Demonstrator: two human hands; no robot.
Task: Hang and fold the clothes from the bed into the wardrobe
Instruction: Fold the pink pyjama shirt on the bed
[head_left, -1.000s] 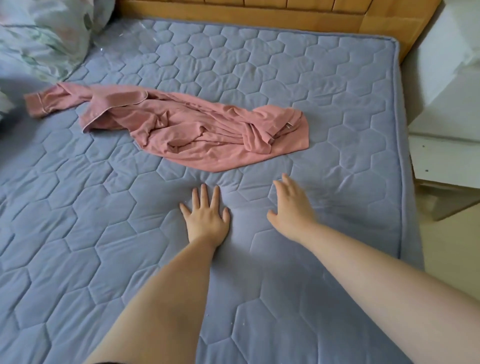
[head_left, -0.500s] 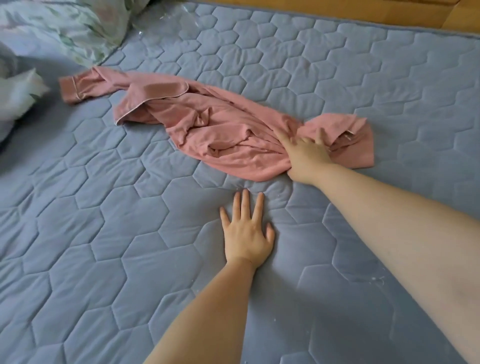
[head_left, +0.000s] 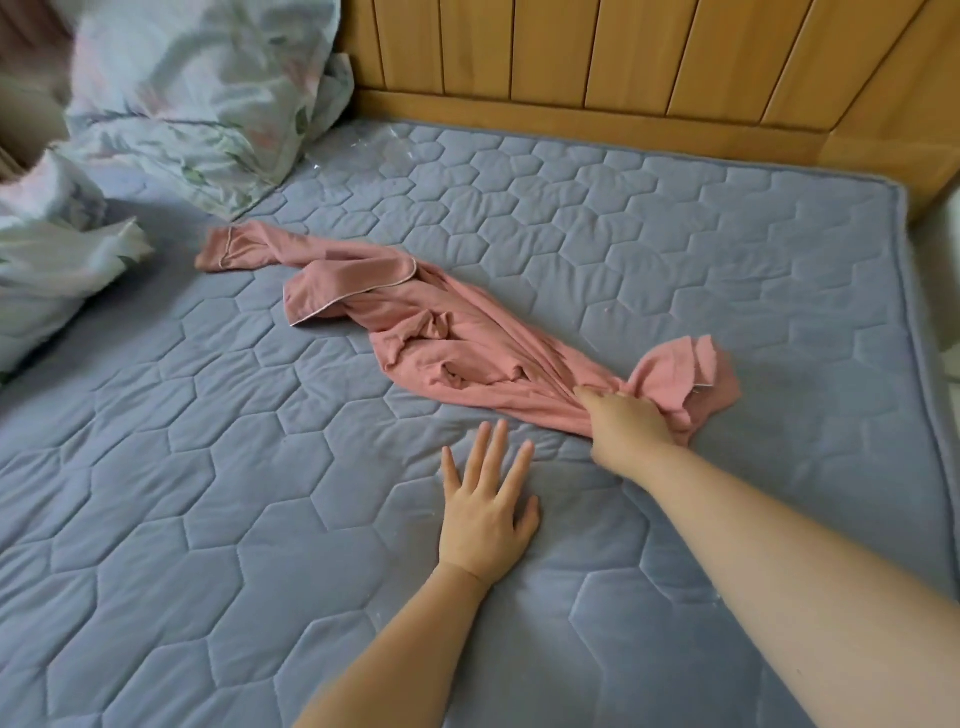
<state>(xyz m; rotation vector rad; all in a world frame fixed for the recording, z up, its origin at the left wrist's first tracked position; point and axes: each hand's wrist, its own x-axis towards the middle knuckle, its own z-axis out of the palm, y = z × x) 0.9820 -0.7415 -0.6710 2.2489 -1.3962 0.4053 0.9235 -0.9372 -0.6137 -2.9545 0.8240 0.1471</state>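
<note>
**Operator:** Where is the pink garment (head_left: 467, 338) relative to each grip?

**Technician:** There is one garment, crumpled on the bed (head_left: 208, 493). Its cuffed sleeve end lies well left of and beyond the left grip (head_left: 485, 512). The body runs diagonally rightward to the right grip (head_left: 626, 421), and a bunched end lies just right of that grip. The garment's near edge is just beyond the left grip's fingertips and does not touch them.

**Operator:** What state is each grip in?

**Technician:** The left grip has straight, spread fingers and lies palm down on the quilted bed surface, holding nothing. The right grip's fingers are curled into gathered fabric, pinching the garment near its right end.

**Operator:** What else is there, and how many of each?

**Technician:** There is one pale bundle (head_left: 47, 270) and one piece of floral bedding (head_left: 197, 88), both well left of and beyond the left grip. One wooden headboard (head_left: 623, 67) stands beyond both grips.
</note>
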